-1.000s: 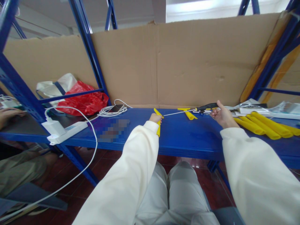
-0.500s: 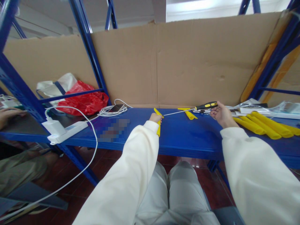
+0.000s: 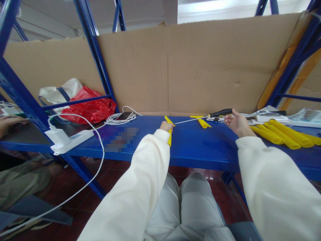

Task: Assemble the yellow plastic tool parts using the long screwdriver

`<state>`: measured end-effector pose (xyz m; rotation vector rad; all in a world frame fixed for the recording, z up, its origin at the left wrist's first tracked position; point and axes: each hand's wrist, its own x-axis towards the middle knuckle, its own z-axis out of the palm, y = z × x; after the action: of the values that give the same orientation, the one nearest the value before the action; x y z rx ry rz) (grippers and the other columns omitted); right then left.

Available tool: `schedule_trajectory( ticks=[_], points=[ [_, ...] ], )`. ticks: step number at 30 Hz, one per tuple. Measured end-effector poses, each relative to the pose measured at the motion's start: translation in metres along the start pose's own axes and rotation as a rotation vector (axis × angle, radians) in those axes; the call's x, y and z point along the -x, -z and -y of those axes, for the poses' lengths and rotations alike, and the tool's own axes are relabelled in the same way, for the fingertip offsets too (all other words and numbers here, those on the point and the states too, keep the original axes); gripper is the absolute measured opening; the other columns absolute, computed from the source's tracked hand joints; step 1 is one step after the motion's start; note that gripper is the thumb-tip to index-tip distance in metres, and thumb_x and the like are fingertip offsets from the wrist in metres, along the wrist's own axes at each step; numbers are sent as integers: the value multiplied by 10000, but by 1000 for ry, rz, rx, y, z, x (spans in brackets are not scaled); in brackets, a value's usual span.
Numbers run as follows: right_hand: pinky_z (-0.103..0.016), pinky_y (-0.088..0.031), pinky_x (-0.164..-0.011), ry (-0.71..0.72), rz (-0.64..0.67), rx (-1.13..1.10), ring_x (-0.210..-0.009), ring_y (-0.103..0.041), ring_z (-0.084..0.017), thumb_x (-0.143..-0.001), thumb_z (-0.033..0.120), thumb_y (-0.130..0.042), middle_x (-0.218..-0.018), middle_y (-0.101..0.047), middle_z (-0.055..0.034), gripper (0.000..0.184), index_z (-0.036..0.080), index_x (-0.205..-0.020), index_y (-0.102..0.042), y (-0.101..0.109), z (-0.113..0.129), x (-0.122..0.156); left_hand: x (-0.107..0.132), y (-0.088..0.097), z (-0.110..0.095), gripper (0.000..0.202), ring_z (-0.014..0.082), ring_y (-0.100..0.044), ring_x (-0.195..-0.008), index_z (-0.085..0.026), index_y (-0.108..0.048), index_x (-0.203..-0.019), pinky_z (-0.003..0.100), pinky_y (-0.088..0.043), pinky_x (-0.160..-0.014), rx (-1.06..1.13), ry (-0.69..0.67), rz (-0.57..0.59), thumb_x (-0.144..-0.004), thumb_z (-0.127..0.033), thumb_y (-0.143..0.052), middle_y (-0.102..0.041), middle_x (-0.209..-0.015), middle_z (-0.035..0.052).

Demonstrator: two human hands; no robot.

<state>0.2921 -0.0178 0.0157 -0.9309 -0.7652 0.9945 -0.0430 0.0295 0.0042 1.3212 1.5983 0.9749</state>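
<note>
At the far left edge, about nine o'clock, another person's hand [image 3: 8, 121] rests on the dark lower shelf, apart from the work. Next comes a white power strip [image 3: 72, 140] with a charger plugged in, its cable drooping off the blue shelf [image 3: 200, 147]; behind it, at ten o'clock, lie a red plastic bag [image 3: 91, 108] and a coil of white cable [image 3: 120, 117].

Near the middle, the left hand [image 3: 166, 126] is closed in a fist around a yellow tube [image 3: 170, 134], holding it tilted with its far end raised so the opening faces right. Into that opening runs the thin shaft of a long screwdriver [image 3: 193, 120], lying nearly level above the shelf toward two o'clock. The right hand [image 3: 237, 124] pinches the black handle's end between thumb and fingertips, the other fingers loosely curled (a light grip, apparently suited to steering the shaft rather than forcing it). A short yellow piece [image 3: 203, 123] lies just beneath the shaft.

At three o'clock a stack of yellow tubes [image 3: 283, 135] lies beside clear plastic packaging [image 3: 304, 115]. Brown cardboard [image 3: 200, 67] backs the shelf.
</note>
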Motion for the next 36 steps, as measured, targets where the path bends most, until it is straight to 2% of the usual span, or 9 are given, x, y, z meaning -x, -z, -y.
schedule_trajectory(
  ticks=[2,7,11,18,21,24,26,32,36],
  points=[
    [-218,-486,-437,-6,-19,25,-457,-523,-115,-1033,420,-695,-570,-582,-12,400,229,-730,-517,-5,2,4,-1,0,0,312,118,-525,-443,-145,-667,-654,235,-496,-569,1,4,0,-954,-60,-661,-488,-429,-35],
    [-201,-357,-367,57,-64,35,-407,-412,-97,-924,494,-834,-521,-473,66,477,249,-765,-457,-5,-2,3,1,-1,-1,293,107,-505,-426,-147,-673,-676,220,-467,-532,8,7,-9,-957,-62,-678,-473,-424,-48],
    [-198,-348,-363,46,-70,22,-414,-411,-93,-905,487,-854,-533,-480,63,460,254,-788,-475,-3,-5,-2,1,-1,-1,327,103,-504,-424,-155,-646,-644,221,-470,-541,23,10,-4,-948,-37,-676,-464,-422,-50],
    [-206,-348,-360,63,-37,21,-396,-371,-103,-846,539,-895,-457,-343,88,597,262,-720,-382,0,-8,-2,-4,-1,0,293,106,-516,-437,-157,-651,-642,226,-481,-545,44,22,-6,-898,-66,-759,-487,-440,-47],
    [-207,-395,-377,34,-11,-1,-411,-417,-106,-881,545,-861,-466,-407,64,557,256,-704,-419,0,-4,-1,-4,-1,1,331,105,-517,-442,-165,-622,-613,227,-485,-554,39,19,-9,-897,-62,-754,-493,-447,-44],
    [-210,-482,-427,-23,-1,-11,-454,-520,-119,-1015,468,-707,-530,-549,3,441,235,-704,-499,-1,0,1,-4,-2,1,388,105,-508,-440,-176,-579,-573,227,-479,-555,37,16,-10,-906,-44,-730,-480,-440,-43],
    [-221,-503,-432,-25,3,-1,-463,-548,-130,-1046,421,-658,-560,-595,-18,407,229,-710,-529,-2,1,1,-3,-1,1,408,102,-493,-431,-180,-563,-563,224,-467,-544,34,17,-11,-913,-38,-718,-465,-431,-47],
    [-210,-427,-376,32,-66,11,-430,-497,-114,-933,448,-826,-557,-562,26,394,235,-767,-540,-3,-2,0,2,0,-1,376,110,-520,-448,-172,-601,-590,240,-499,-586,24,14,-2,-931,-46,-698,-485,-444,-41],
    [-212,-432,-381,23,-61,6,-433,-487,-116,-966,448,-777,-553,-542,32,392,247,-768,-504,-1,-4,-2,5,0,-2,366,111,-526,-454,-169,-605,-586,234,-492,-580,32,14,2,-903,-42,-735,-485,-438,-42]
  ],
)
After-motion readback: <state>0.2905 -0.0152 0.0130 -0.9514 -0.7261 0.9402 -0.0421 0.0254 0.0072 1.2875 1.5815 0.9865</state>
